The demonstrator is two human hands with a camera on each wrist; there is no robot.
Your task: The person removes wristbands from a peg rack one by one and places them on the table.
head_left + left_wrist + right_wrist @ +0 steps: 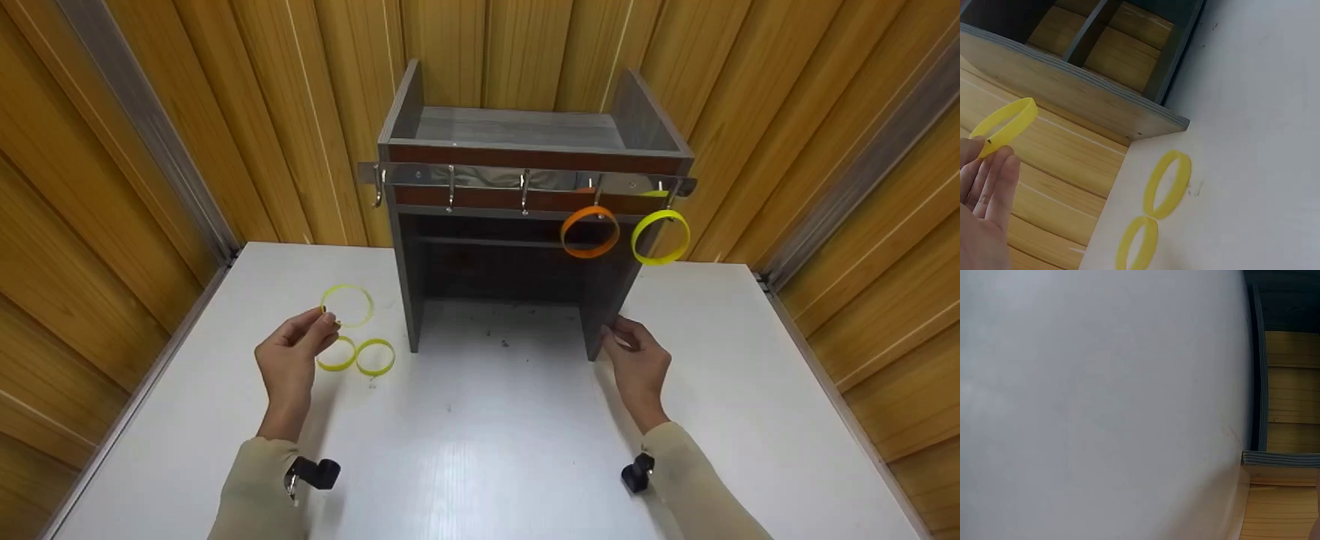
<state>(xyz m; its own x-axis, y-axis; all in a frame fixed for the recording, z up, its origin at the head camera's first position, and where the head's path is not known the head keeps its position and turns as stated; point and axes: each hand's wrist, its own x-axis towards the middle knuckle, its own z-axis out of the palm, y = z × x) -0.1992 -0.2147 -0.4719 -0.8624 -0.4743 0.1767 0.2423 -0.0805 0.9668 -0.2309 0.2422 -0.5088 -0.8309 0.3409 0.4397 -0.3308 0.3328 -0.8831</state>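
On a white table stands a gray shelf, with yellow-brown walls around. Two yellow rings lie left of it; an orange ring and a bright yellow ring hang on its hooks. The left hand is up over the table's left side, pinching a thin yellow ring. The right hand touches the shelf's right side, low down; I cannot tell if it grips.

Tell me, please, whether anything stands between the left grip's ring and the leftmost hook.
Nothing visible does: the left grip holds the yellow ring below the leftmost hook; two other rings lie on the table.
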